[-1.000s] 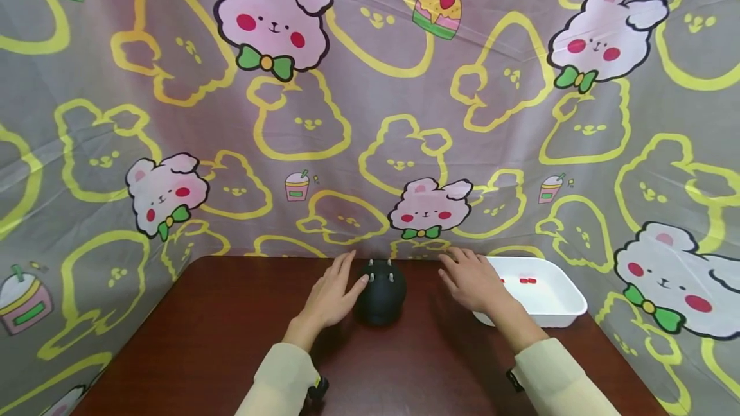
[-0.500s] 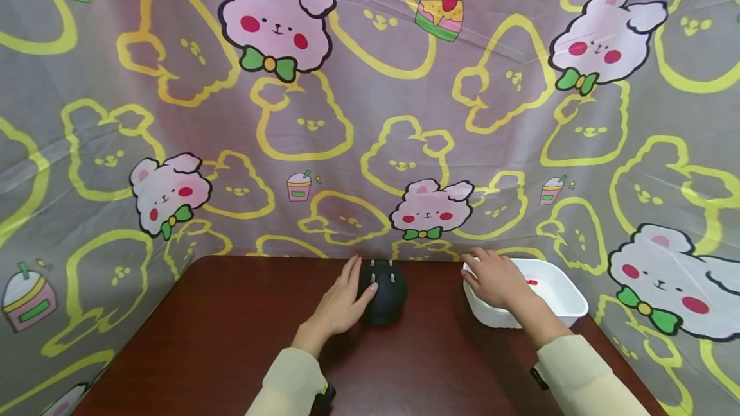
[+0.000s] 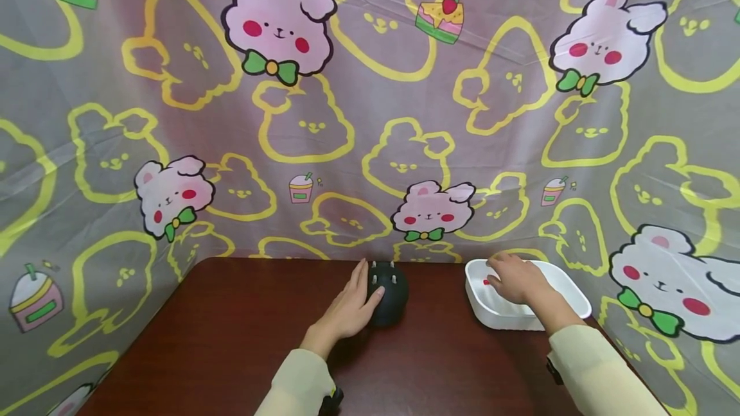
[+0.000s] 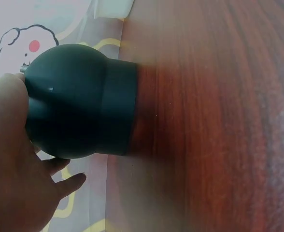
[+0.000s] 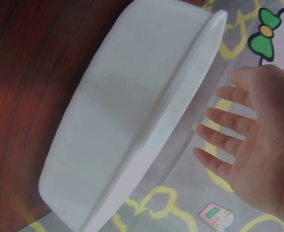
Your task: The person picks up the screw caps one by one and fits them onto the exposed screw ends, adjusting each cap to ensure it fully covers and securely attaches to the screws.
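Observation:
A black ball on a short round base (image 3: 393,302), with several short metal pins on top, stands on the table; it looks like a ball vise. My left hand (image 3: 348,310) rests on its left side, fingers nearly straight and thumb on the front. In the left wrist view the ball (image 4: 67,101) partly hides those fingers. Over the white tray (image 3: 503,322) hovers my right hand (image 3: 519,280), its fingers loosely bent and holding nothing visible. A small red piece (image 3: 486,282) shows in the tray beside the fingertips. Seen from the right wrist, the fingers are apart from the tray's rim.
The dark red-brown wooden table (image 3: 231,339) ends at the back against a hanging cloth (image 3: 324,108) printed with rabbits. That cloth also closes off both sides. The tray stands near the table's right edge, its side walls raised.
My right hand has moved right, from beside the tray to over its inside. The left hand has stayed at the black ball, which has not visibly moved on the table.

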### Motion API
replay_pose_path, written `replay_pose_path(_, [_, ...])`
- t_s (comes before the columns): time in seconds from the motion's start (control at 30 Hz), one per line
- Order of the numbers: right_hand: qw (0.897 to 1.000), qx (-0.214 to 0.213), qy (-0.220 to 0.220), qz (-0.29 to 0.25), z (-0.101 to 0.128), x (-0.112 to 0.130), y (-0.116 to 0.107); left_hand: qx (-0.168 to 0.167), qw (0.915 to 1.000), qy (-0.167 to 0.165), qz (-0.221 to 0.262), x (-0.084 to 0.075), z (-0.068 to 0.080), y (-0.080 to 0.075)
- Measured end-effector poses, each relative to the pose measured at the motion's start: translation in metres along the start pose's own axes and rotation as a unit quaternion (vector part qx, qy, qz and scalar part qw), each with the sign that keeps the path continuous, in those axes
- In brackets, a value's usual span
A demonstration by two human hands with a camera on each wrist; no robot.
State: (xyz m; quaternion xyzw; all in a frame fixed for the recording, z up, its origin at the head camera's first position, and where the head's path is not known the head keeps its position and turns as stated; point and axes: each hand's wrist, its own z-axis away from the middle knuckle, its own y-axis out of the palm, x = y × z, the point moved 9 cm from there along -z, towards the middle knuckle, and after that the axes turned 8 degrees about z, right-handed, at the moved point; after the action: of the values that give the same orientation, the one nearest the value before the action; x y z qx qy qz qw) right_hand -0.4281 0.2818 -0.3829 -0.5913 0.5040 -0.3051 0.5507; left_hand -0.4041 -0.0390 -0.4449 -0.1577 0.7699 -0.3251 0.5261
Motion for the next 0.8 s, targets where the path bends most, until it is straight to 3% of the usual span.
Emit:
replay_pose_path(0.47, [0.998,0.052,-0.011,-0.042,-0.012,-0.016,0.025,0.012,0.9997,0.006,0.018,0.002,-0.002,0.008])
replay_pose_path(0.8, [0.994,0.071,-0.022,-0.079,-0.02,-0.021,0.04,0.006,0.9999,0.008,-0.006,0.001,-0.002,0.007])
